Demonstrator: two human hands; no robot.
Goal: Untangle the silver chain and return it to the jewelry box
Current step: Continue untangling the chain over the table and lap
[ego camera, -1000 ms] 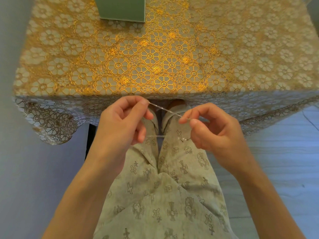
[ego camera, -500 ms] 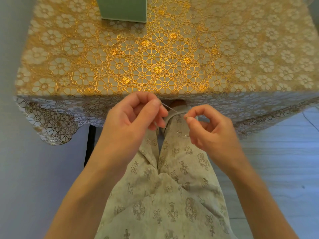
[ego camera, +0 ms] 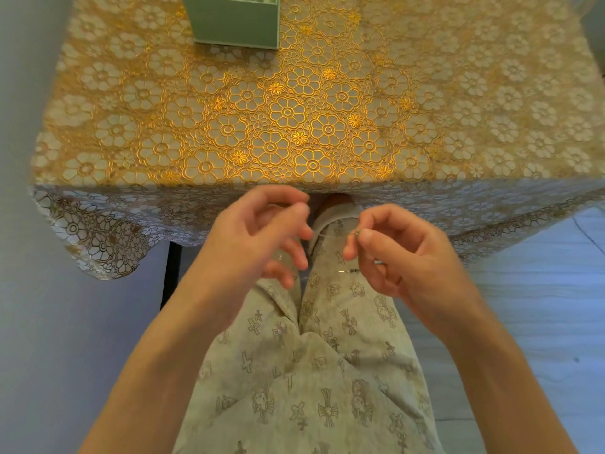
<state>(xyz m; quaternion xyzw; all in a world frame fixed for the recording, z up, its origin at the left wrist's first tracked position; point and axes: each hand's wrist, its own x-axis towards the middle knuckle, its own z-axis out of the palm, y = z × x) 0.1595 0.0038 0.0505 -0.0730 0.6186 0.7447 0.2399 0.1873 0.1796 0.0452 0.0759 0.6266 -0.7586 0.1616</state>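
Far left: pale wall and a draped corner of the lace tablecloth (ego camera: 98, 237), gold flower pattern, hanging over the table edge. On the tabletop, up at the far side and cut by the top of the view: green jewelry box (ego camera: 235, 24), well apart from both hands.

Below the table edge, over the lap in cross-printed trousers (ego camera: 314, 371): left hand (ego camera: 258, 237), blurred, fingers loosely curled and spread, thumb and forefinger tips close together near the top. Whether any chain sits in that pinch: cannot tell, blur hides it. A faint glint low by the curled fingers, too vague to name.

Between the hands: a thin taut strand of the silver chain (ego camera: 330, 235), running from beside the left fingertips across to the right.

Right hand (ego camera: 402, 253): thumb and forefinger pinched on the chain's end, other fingers curled under. More chain visible just beneath that hand, small bright links against the trouser fabric.

Far right: pale plank floor (ego camera: 540, 290).
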